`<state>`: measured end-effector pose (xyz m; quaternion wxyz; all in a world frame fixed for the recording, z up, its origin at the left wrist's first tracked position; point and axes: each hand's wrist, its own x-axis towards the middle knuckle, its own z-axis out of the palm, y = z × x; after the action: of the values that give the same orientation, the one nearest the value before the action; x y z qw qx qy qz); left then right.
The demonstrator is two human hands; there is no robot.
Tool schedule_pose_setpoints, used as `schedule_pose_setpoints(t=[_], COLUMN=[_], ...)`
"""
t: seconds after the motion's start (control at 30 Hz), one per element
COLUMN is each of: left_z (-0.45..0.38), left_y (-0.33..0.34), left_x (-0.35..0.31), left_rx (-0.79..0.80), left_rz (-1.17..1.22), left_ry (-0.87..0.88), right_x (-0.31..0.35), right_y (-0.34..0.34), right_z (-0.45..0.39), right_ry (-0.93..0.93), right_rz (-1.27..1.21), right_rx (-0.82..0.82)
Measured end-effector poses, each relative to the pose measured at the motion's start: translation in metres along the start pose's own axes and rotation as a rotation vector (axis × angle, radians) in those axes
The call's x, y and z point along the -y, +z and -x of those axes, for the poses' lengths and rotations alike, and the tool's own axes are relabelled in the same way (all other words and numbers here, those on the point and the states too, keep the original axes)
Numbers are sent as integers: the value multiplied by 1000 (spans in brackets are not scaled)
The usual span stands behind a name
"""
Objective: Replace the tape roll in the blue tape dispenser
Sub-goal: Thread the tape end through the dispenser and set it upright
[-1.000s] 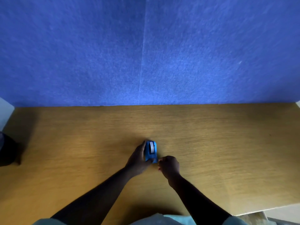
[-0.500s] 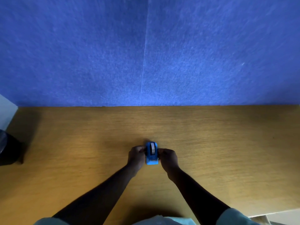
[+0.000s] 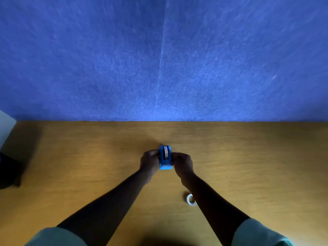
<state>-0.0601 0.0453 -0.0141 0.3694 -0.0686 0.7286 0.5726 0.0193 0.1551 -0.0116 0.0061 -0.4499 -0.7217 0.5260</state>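
Mid-desk, your left hand (image 3: 149,161) and right hand (image 3: 182,163) grip the blue tape dispenser (image 3: 166,159) from either side, a roll (image 3: 166,153) seated in it. Another tape roll (image 3: 191,200) lies loose beside your right forearm. Old or new inside: can't tell.

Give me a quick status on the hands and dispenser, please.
Left hand and right hand gripping dispenser. Roll seated inside. Spare roll near right forearm.
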Motion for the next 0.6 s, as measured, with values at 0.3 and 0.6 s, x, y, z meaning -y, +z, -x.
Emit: schedule_pose_setpoints(t=[0.3,0.6], left_z=[-30,-33], left_y=[-2,1], left_x=[-15,-8], left_rx=[-12,10], left_rz=[-6,-28], left_ry=[-6,-11], right_x=[21,14], right_y=[5,6], right_z=[-26,-26], right_ry=[13,58], right_rz=[20,20], right_rx=[4,12])
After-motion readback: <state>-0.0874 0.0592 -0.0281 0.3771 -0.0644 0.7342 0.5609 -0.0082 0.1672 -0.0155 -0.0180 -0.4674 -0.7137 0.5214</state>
